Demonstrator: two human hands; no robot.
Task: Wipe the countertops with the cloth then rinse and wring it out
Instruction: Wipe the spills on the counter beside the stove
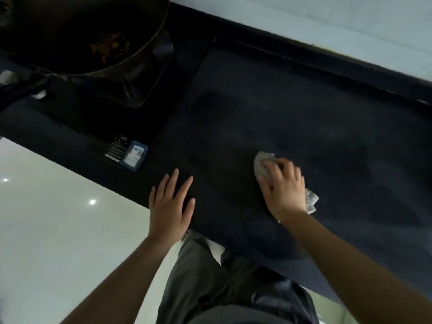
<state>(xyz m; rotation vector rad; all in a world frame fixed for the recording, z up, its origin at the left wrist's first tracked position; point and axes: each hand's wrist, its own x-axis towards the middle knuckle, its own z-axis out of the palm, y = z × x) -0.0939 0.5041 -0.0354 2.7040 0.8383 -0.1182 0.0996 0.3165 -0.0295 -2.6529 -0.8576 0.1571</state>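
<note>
A dark countertop [292,101] runs diagonally across the head view. My right hand [284,187] presses down on a crumpled grey-white cloth [263,163] in the middle of it; cloth ends stick out past my fingertips and beside my wrist. My left hand [170,204] lies flat on the counter near its front edge, fingers spread, holding nothing. Faint damp streaks show on the surface to the right of the cloth.
A large dark wok [77,33] with brown residue sits on a stove at the upper left, its handle [21,90] pointing left. A small blue-and-white label [127,153] is stuck near the stove's front corner. Pale tiled wall [327,24] lies behind; glossy pale floor [46,230] in front.
</note>
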